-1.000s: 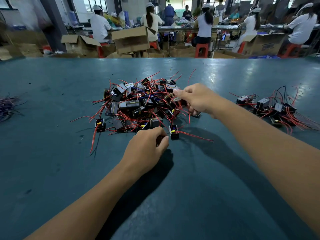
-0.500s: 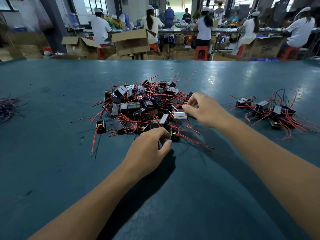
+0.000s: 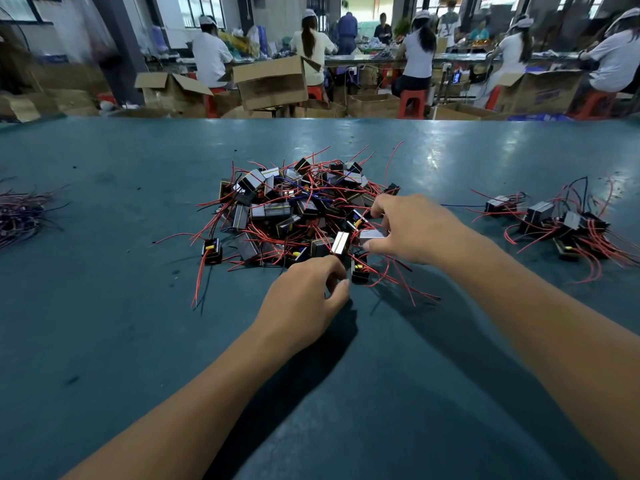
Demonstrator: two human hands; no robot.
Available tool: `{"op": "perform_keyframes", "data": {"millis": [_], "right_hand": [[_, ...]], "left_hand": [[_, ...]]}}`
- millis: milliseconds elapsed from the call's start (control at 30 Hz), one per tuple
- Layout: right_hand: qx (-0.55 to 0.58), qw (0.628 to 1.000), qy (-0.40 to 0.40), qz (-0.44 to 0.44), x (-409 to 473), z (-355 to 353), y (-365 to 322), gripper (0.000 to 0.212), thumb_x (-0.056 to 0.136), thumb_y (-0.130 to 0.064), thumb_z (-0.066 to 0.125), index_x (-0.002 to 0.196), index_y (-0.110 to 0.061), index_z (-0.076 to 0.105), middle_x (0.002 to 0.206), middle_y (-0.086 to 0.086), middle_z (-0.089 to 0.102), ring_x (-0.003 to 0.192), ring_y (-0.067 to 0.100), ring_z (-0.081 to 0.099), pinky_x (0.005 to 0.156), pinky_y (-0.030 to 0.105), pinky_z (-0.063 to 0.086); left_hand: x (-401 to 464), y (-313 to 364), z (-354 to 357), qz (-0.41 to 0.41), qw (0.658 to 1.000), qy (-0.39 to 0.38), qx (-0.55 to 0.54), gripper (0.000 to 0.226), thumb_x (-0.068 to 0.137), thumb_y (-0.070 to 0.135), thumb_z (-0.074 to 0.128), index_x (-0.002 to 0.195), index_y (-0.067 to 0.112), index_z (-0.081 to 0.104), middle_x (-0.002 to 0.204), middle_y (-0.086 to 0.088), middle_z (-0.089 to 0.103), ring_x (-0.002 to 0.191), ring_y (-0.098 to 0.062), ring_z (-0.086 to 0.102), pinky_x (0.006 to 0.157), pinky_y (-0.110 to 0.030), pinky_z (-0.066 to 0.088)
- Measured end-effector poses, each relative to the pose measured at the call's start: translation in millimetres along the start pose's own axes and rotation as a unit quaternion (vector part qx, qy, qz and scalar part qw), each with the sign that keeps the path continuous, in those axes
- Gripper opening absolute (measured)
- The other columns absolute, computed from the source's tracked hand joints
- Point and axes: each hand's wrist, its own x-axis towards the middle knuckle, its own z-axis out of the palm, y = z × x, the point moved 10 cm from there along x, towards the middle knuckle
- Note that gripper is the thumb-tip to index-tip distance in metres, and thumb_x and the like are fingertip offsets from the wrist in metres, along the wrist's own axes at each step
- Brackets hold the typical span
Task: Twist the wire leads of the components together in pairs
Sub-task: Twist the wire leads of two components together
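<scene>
A heap of small black and silver components [image 3: 277,209] with red wire leads lies in the middle of the teal table [image 3: 104,323]. My right hand [image 3: 412,230] is at the heap's near right edge, its thumb and fingers pinching a silver component [image 3: 372,236]. My left hand [image 3: 304,299] is at the near edge, fingers curled around the lower end of another silver component [image 3: 340,243] that stands tilted above them. A loose black component [image 3: 359,268] lies just right of the left fingertips.
A smaller group of components with red and black leads [image 3: 561,223] lies at the right. A bundle of dark wires [image 3: 20,213] sits at the left edge. Beyond the table are cardboard boxes [image 3: 273,81] and several seated people.
My right hand has drawn nearer from the heap's far right side with a silver component in its pinch. My left hand shifted slightly forward and now holds a component.
</scene>
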Motion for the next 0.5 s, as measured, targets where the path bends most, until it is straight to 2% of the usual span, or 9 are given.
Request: {"op": "perform_keyframes", "data": {"millis": [33, 100, 200, 267, 333, 400, 433, 500], "right_hand": [[0.004, 1.000, -0.031, 0.000, 0, 8, 0, 0.053, 0.082, -0.048, 0.073, 0.123, -0.023, 0.050, 0.111, 0.000, 0.064, 0.099, 0.024, 0.059, 0.085, 0.041, 0.052], [0.019, 0.999, -0.032, 0.006, 0, 12, 5, 0.053, 0.084, -0.042, 0.074, 0.127, -0.022, 0.048, 0.115, 0.003, 0.064, 0.102, 0.026, 0.059, 0.088, 0.042, 0.052], [0.077, 0.996, 0.032, 0.012, 3, -4, 19, 0.048, 0.083, -0.037, 0.077, 0.123, -0.019, 0.057, 0.115, 0.007, 0.066, 0.099, 0.026, 0.060, 0.086, 0.034, 0.050], [0.156, 0.983, 0.091, 0.025, 3, -23, 30, 0.044, 0.081, -0.038, 0.079, 0.116, -0.017, 0.062, 0.103, 0.004, 0.067, 0.087, 0.021, 0.060, 0.075, 0.029, 0.045], [0.279, 0.942, 0.175, 0.062, 0, -47, 48, 0.041, 0.081, -0.046, 0.076, 0.110, -0.020, 0.064, 0.093, -0.003, 0.065, 0.076, 0.013, 0.060, 0.069, 0.026, 0.045], [0.416, 0.868, 0.255, 0.090, -8, -66, 65, 0.033, 0.083, -0.049, 0.071, 0.102, -0.022, 0.066, 0.086, -0.005, 0.065, 0.072, 0.011, 0.059, 0.068, 0.031, 0.049], [0.477, 0.826, 0.283, 0.097, -12, -71, 70, 0.025, 0.086, -0.044, 0.068, 0.097, -0.022, 0.066, 0.081, -0.005, 0.064, 0.068, 0.011, 0.058, 0.066, 0.033, 0.050], [0.556, 0.766, 0.310, 0.089, -21, -76, 74, 0.009, 0.093, -0.029, 0.063, 0.091, -0.020, 0.064, 0.073, -0.004, 0.058, 0.063, 0.009, 0.053, 0.062, 0.030, 0.048]], "left_hand": [[0, 1, 1, 0.002, 1.000, -0.002, 0.001, 0.010, 0.098, 0.035, 0.057, 0.098, 0.026, 0.063, 0.085, 0.015, 0.062, 0.077, -0.002, 0.056, 0.072, -0.035, 0.053], [-1, 2, 2, 0.004, 1.000, -0.005, 0.004, 0.010, 0.098, 0.034, 0.058, 0.097, 0.026, 0.063, 0.085, 0.016, 0.061, 0.077, -0.003, 0.056, 0.072, -0.035, 0.053], [-1, 1, 0, 0.001, 1.000, -0.003, 0.007, 0.011, 0.098, 0.035, 0.058, 0.097, 0.026, 0.064, 0.084, 0.016, 0.061, 0.078, -0.003, 0.056, 0.073, -0.036, 0.053], [0, 1, -2, -0.002, 1.000, 0.000, 0.004, 0.011, 0.098, 0.034, 0.058, 0.097, 0.026, 0.064, 0.084, 0.016, 0.062, 0.078, -0.004, 0.057, 0.073, -0.037, 0.053], [-1, 1, -2, -0.004, 1.000, 0.002, -0.001, 0.010, 0.098, 0.034, 0.058, 0.097, 0.027, 0.064, 0.084, 0.016, 0.062, 0.078, -0.003, 0.057, 0.073, -0.037, 0.054], [-1, 2, -3, -0.003, 1.000, 0.006, -0.005, 0.009, 0.098, 0.034, 0.058, 0.095, 0.028, 0.064, 0.082, 0.016, 0.062, 0.076, -0.002, 0.057, 0.072, -0.036, 0.053], [-2, 3, -5, -0.001, 1.000, 0.010, -0.007, 0.009, 0.098, 0.033, 0.058, 0.094, 0.028, 0.063, 0.082, 0.016, 0.062, 0.076, -0.002, 0.057, 0.071, -0.036, 0.053], [-1, 5, -8, 0.003, 1.000, 0.020, -0.017, 0.009, 0.098, 0.031, 0.058, 0.093, 0.027, 0.064, 0.082, 0.016, 0.062, 0.076, -0.002, 0.057, 0.071, -0.036, 0.053]]}}
